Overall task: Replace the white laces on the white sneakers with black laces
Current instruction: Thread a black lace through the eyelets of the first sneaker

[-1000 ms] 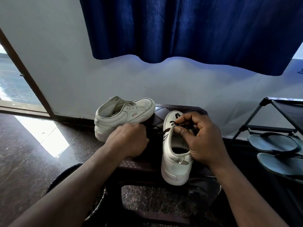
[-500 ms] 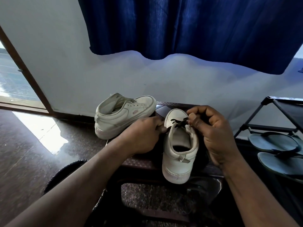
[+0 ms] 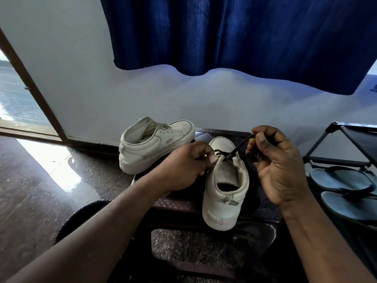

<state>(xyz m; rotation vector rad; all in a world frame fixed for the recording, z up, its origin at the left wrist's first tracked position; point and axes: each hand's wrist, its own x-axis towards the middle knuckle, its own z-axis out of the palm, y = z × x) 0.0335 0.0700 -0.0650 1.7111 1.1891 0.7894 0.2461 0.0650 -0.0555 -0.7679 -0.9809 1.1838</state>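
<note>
Two white sneakers stand on a dark stool (image 3: 206, 203). The nearer sneaker (image 3: 224, 193) points away from me, heel toward me, with a black lace (image 3: 237, 149) threaded through its upper eyelets. My right hand (image 3: 279, 160) pinches that lace between thumb and forefinger and holds it taut, up and to the right of the shoe. My left hand (image 3: 187, 162) grips the left eyelet edge of the same sneaker with curled fingers. The other sneaker (image 3: 155, 144) lies behind and to the left, with no lace visible in its eyelets.
A dark metal shoe rack (image 3: 350, 148) stands at the right with blue flip-flops (image 3: 342, 180) on its lower shelf. A blue curtain (image 3: 234, 31) hangs over the white wall behind. A doorway (image 3: 18, 94) opens at the left onto a glossy stone floor.
My right hand has drawn the black lace upward and to the right, out of the eyelet. My left hand moved from beside the stool onto the nearer sneaker's left edge.
</note>
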